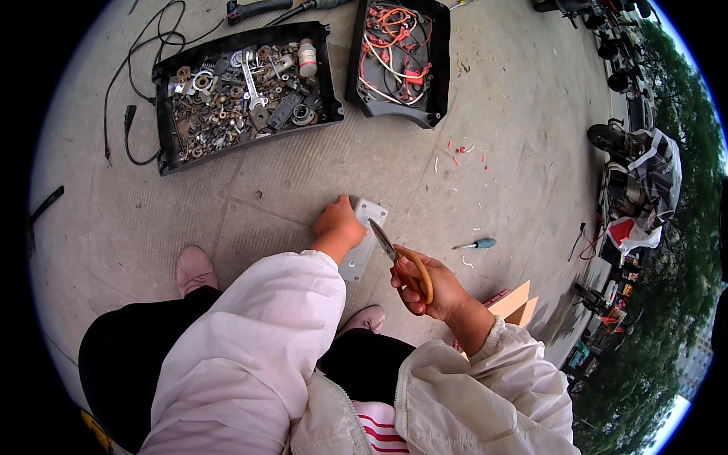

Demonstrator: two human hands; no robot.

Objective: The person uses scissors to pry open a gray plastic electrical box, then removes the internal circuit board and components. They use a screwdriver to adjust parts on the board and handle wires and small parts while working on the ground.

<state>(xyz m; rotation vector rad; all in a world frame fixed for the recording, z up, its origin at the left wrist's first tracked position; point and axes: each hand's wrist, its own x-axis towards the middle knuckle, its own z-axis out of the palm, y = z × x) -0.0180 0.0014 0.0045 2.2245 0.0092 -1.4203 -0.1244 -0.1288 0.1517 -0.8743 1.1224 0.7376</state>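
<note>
My left hand point(337, 221) is closed on a grey rectangular metal piece point(354, 264) with bolts or holes on its face, standing low in front of me. My right hand point(431, 288) grips scissors point(409, 274) with orange-brown handles, their pointed blades angled up and left over the metal piece. Whether the blades touch it I cannot tell.
A black tray point(248, 149) of nuts, bolts and wrenches and another point(393, 114) with red and white wires lie ahead on the concrete. Black cables, a screwdriver point(484, 243) and scrap bits are scattered around. A cardboard box point(512, 303) is at right, parked two-wheelers point(637, 174) beyond.
</note>
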